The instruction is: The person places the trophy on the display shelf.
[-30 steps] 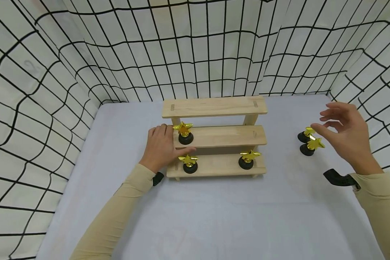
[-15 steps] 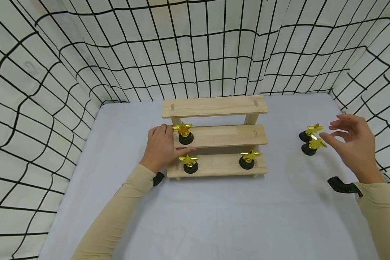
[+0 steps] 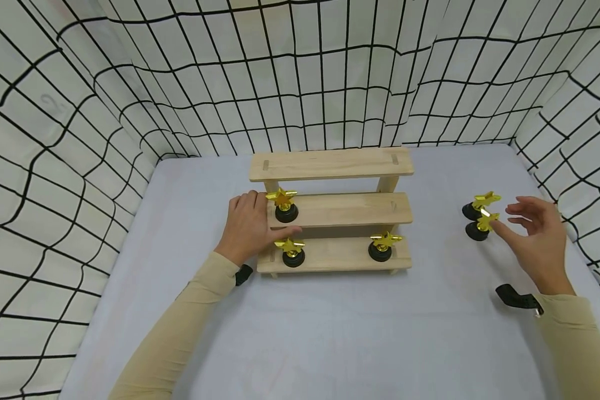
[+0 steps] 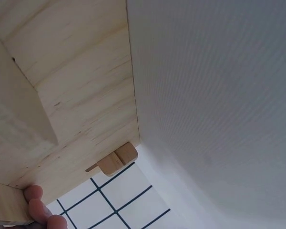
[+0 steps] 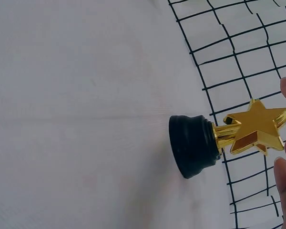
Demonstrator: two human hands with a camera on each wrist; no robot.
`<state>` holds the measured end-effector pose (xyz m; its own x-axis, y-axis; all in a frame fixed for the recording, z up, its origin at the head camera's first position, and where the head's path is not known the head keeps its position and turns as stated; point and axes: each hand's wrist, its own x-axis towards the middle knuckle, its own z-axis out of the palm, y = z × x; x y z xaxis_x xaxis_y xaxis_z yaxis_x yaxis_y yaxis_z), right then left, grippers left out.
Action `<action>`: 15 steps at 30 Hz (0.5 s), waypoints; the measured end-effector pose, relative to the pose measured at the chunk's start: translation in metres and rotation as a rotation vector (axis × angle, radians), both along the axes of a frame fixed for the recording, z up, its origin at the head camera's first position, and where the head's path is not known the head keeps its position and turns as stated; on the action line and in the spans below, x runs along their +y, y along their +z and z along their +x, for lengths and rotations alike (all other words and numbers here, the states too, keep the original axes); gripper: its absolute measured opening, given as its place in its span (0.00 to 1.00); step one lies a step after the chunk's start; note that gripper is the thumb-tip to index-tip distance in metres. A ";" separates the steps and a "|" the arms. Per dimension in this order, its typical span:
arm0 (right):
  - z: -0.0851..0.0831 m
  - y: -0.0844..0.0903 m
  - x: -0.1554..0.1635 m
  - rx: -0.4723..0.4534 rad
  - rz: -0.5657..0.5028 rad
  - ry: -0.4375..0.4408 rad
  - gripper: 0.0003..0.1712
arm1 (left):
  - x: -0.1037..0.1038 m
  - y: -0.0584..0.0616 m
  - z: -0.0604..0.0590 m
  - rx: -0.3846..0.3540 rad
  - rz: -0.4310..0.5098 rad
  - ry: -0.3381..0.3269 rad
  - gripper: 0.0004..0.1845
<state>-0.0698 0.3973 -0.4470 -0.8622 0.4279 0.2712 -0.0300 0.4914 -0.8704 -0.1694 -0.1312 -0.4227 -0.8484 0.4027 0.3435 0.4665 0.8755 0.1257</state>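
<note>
A three-tier wooden display shelf stands on the table. My left hand grips the left end of its middle tier; in the left wrist view the fingertips curl around the board's edge. Gold star trophies with round black bases stand on it: one middle-left trophy, one lower-left trophy, one lower-right trophy. To the right, a front trophy and a rear trophy stand close together on the table. My right hand is beside the front trophy's star, thumb and fingers spread around it, not closed.
Black grid lines cover the pale walls behind and at both sides. A white cloth covers the table. The top tier of the shelf bears nothing. A black strap end sticks out at the right wrist.
My right hand shifted right and toward the front, then back left and lower, so the thumb is now at the front trophy's star. The left hand and shelf have stayed put.
</note>
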 end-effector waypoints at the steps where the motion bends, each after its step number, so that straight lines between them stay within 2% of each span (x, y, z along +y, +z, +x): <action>1: 0.000 -0.002 0.000 0.006 -0.014 -0.001 0.41 | 0.000 0.000 0.000 0.000 -0.001 0.000 0.48; 11: -0.001 -0.018 -0.003 0.041 -0.074 0.003 0.43 | 0.000 -0.001 0.001 -0.003 0.007 -0.003 0.47; 15: -0.002 -0.021 -0.006 0.013 -0.097 -0.015 0.42 | 0.000 -0.001 0.000 0.008 0.003 -0.007 0.46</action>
<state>-0.0723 0.3918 -0.4678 -0.8521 0.4657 0.2387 -0.0343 0.4056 -0.9134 -0.1691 -0.1313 -0.4236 -0.8429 0.4076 0.3513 0.4734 0.8721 0.1241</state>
